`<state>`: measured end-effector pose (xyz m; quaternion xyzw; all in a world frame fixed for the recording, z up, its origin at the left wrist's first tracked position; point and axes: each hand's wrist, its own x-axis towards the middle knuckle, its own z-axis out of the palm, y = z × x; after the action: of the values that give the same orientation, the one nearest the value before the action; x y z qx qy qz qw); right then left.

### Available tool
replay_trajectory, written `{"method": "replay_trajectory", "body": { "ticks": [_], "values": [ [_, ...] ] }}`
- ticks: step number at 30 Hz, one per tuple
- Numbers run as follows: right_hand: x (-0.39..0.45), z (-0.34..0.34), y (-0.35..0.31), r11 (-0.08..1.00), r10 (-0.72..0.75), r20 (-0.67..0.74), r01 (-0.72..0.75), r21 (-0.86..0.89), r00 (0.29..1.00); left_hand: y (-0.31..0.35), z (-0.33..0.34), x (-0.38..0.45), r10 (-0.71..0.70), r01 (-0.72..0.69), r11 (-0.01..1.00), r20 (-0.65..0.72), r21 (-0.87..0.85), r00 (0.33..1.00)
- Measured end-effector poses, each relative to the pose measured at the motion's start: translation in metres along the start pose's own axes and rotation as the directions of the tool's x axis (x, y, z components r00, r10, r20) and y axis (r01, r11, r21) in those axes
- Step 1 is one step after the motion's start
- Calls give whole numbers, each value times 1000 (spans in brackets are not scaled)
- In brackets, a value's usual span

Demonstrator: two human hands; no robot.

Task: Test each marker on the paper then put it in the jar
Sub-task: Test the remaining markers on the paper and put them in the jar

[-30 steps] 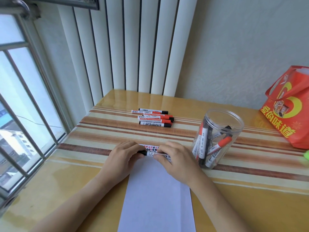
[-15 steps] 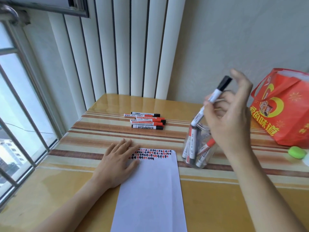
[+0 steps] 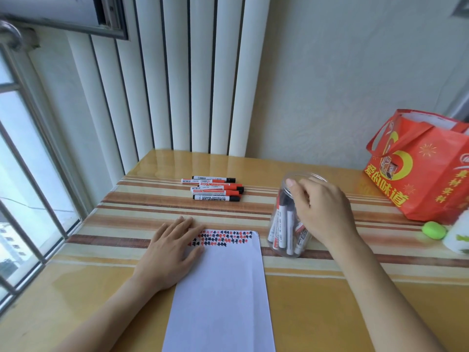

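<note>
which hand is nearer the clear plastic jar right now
The right hand. It is at the mouth of the clear plastic jar, fingers over the rim. The left hand lies flat on the white paper sheet, off to the jar's left and apart from it.

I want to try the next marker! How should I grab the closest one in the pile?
Pinch the nearest black-capped marker round the middle of its white barrel, coming from above. It lies flat, sideways across the table, at the near edge of the row, so its near side is clear for your fingers.
</note>
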<state>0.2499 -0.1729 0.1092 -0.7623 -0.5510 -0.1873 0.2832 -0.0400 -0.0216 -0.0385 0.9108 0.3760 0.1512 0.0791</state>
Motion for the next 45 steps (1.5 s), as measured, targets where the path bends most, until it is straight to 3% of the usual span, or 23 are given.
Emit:
{"method": "replay_trajectory", "body": {
  "ticks": [3,5,8,10,13,16,19,22,25,30,36,42,45],
  "values": [
    [0,3,-2,1000,-7,-27,6,-20,1000,0,0,0,1,-1,1000,-3,-3,1000],
    [1,3,-9,998,-25,-149,33,53,989,1,0,0,-3,2,1000,-15,-25,1000],
    [-1,7,-33,983,-134,-421,174,58,897,1,0,0,-1,1,1000,-21,-28,1000],
    [0,21,-55,950,-231,-468,300,79,853,0,0,1,3,-4,1000,-26,-25,1000],
    [8,64,-79,926,-284,-297,341,163,912,-1,0,1,0,-1,1000,-15,-9,1000],
    [23,119,-81,964,-232,29,226,137,972,0,-1,1,-3,2,1000,-26,-22,1000],
    [38,162,-70,983,-179,286,160,88,941,-1,-1,1,5,-5,1000,-24,-17,1000],
    [48,186,-58,992,-127,410,121,41,903,-1,-1,1,8,-9,1000,-39,-23,999],
    [49,198,-53,993,-116,413,117,23,903,-2,-1,1,14,-15,1000,-42,-27,999],
    [35,198,-55,987,-139,283,155,-36,949,-3,1,1,22,-24,999,-58,-38,998],
    [12,192,-54,965,-216,274,247,-84,937,-3,2,1,17,-20,999,-63,-45,998],
    [2,181,-52,978,-197,211,207,-29,957,-1,0,0,14,-16,999,-40,-43,999],
    [-13,169,-60,976,-207,190,191,101,960,0,-1,0,19,-24,997,-63,-74,998]
  ]
}}
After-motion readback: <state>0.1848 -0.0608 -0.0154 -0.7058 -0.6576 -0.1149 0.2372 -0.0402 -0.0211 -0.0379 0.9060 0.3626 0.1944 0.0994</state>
